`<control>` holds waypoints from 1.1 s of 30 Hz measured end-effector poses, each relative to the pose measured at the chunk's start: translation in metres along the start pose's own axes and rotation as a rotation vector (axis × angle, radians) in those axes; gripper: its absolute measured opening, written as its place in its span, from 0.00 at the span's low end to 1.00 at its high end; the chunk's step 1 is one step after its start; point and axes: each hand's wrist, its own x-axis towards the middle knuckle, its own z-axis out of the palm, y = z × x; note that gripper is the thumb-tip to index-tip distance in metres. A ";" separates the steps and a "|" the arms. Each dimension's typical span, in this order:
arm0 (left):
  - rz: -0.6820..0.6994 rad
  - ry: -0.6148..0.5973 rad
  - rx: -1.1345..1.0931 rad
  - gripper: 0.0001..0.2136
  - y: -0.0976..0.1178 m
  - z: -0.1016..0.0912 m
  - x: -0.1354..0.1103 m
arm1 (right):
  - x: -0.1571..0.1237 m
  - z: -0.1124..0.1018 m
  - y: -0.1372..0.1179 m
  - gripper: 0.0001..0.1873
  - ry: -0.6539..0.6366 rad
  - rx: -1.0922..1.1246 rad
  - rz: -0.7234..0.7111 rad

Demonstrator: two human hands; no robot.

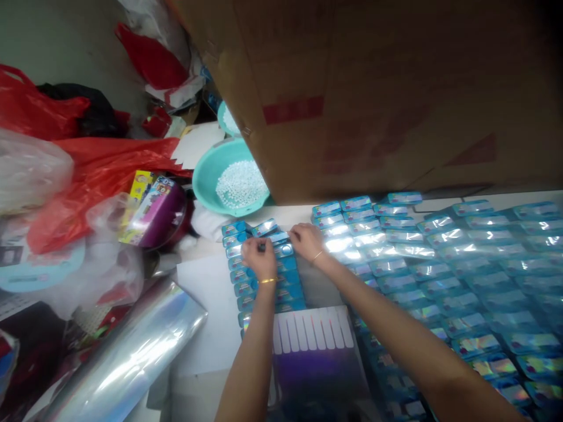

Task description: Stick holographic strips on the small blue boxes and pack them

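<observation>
My left hand (259, 258) is closed around a small black object (261, 247) whose kind I cannot make out. It is over two short columns of shiny blue packets (288, 278). Just to its right, my right hand (307, 239) has its fingertips pinched together beside the upper end of these packets. Whatever is between those fingertips is too small to tell. Below the hands lies a purple sheet with a row of white strips (314, 334), partly covered by my left forearm.
Many rows of blue packets (461, 275) cover the right side. Behind stands a large cardboard box (373, 88). A turquoise basin (204, 176) holds small white pieces. At left are a silvery roll (132, 346), white paper (211, 328), a red plastic bag (109, 164) and small boxes (152, 205).
</observation>
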 end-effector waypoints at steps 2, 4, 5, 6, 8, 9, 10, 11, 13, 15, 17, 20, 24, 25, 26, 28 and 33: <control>-0.011 -0.011 0.053 0.06 0.001 0.003 -0.002 | 0.002 0.003 0.002 0.14 -0.010 -0.028 -0.011; -0.004 -0.018 0.092 0.06 0.001 0.005 -0.003 | 0.003 0.006 0.004 0.14 -0.016 -0.049 -0.016; 0.004 -0.023 0.113 0.06 0.001 0.006 -0.003 | 0.004 0.007 0.005 0.14 -0.018 -0.053 -0.014; 0.013 -0.029 0.133 0.06 0.002 0.007 -0.003 | 0.005 0.009 0.006 0.14 -0.022 -0.048 -0.012; 0.024 -0.044 0.167 0.06 0.002 0.006 -0.002 | 0.007 0.013 0.007 0.14 -0.038 -0.009 0.002; 0.022 -0.048 0.178 0.06 0.002 0.005 -0.001 | 0.006 0.015 0.008 0.14 -0.047 0.022 0.020; 0.012 -0.048 0.186 0.08 0.002 0.004 0.000 | 0.005 0.018 0.010 0.13 -0.051 0.060 0.044; -0.004 -0.044 0.191 0.12 0.002 0.002 0.001 | 0.003 0.021 0.011 0.13 -0.044 0.103 0.068; -0.034 -0.037 0.196 0.20 0.002 0.000 0.002 | -0.005 0.027 0.013 0.18 0.008 0.196 0.085; -0.044 -0.039 0.197 0.23 0.002 0.000 0.004 | -0.014 0.034 0.014 0.21 0.055 0.276 0.030; -0.039 -0.043 0.208 0.23 0.002 0.003 0.005 | -0.021 0.038 0.013 0.23 0.044 0.311 -0.024; -0.037 -0.070 0.243 0.23 0.003 0.005 0.008 | -0.025 0.035 0.010 0.25 -0.099 0.241 0.009; 0.168 -0.217 0.154 0.19 -0.005 -0.026 0.005 | -0.045 0.013 -0.002 0.21 -0.140 0.131 0.013; 0.276 -0.315 0.115 0.15 -0.009 -0.043 0.002 | -0.056 0.007 -0.007 0.19 -0.094 0.134 -0.014; 0.387 -0.430 0.093 0.11 -0.014 -0.061 -0.003 | -0.070 0.002 -0.012 0.17 -0.061 0.142 -0.048; 0.561 -0.655 0.144 0.09 -0.028 -0.100 -0.017 | -0.102 -0.003 -0.024 0.16 -0.085 0.150 -0.126; 0.618 -0.818 0.436 0.09 -0.068 -0.166 -0.057 | -0.168 0.018 -0.057 0.15 -0.245 0.051 -0.269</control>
